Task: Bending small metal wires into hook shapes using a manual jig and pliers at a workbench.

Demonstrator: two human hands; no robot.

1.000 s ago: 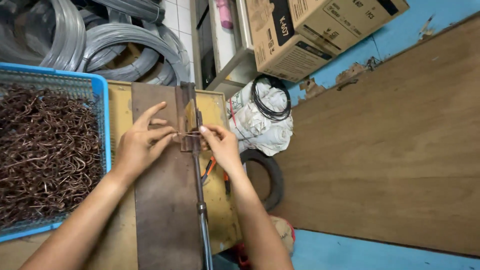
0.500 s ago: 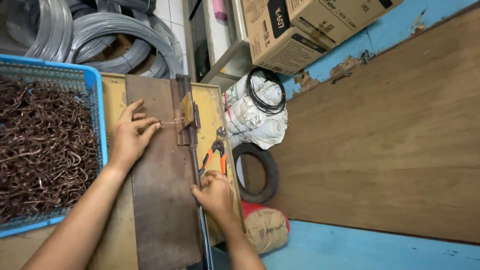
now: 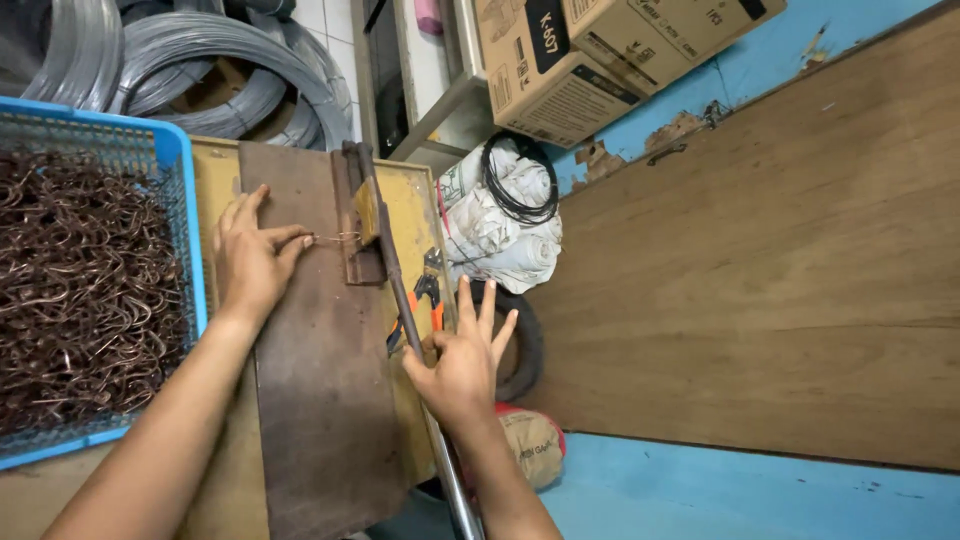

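Brown wooden panel (image 3: 780, 260) filling the right side. Blue mesh basket (image 3: 185, 215) of bent rusty wire pieces (image 3: 85, 290) at left, coils of grey wire (image 3: 200, 60) beyond, at the far edge. Rusty steel plate (image 3: 310, 400) on a yellow bench (image 3: 415, 215), with a long metal lever (image 3: 400, 300) along its right edge. Left hand (image 3: 250, 265) pinching a thin wire piece (image 3: 335, 238) against the jig block (image 3: 362, 230). Right hand (image 3: 460, 360) pressing on the lever, fingers spread, near orange-handled pliers (image 3: 428, 295).
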